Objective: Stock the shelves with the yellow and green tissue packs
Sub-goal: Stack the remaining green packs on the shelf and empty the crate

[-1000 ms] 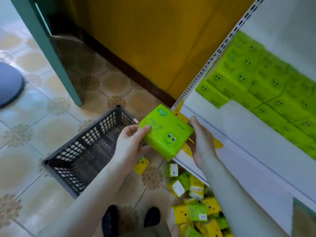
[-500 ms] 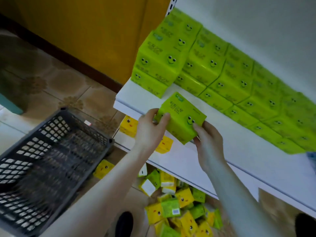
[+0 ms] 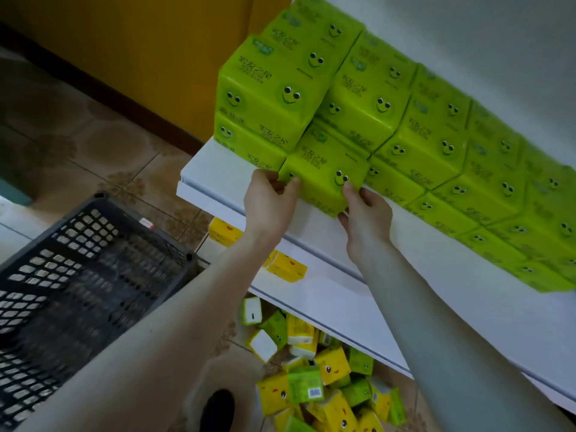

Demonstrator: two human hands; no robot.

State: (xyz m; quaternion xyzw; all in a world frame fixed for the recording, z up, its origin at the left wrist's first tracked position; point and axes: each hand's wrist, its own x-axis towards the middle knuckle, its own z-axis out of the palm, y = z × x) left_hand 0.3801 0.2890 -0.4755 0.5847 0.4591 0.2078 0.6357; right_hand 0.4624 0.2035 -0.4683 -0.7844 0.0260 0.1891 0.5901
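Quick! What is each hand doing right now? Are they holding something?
Left hand: holds the left end of a green tissue pack.
Right hand: holds the right end of the same pack.

Lime-green packs (image 3: 324, 179) printed with smiley faces line a white shelf (image 3: 436, 291); yellow packs (image 3: 332, 364) with orange faces lie beside a black latticed basket (image 3: 78, 275) on brown floral tiles (image 3: 103, 145).

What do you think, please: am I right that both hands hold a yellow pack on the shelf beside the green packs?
Not quite: the pack is green, not yellow. The head view shows the left hand and right hand holding it on the shelf beside the green packs.
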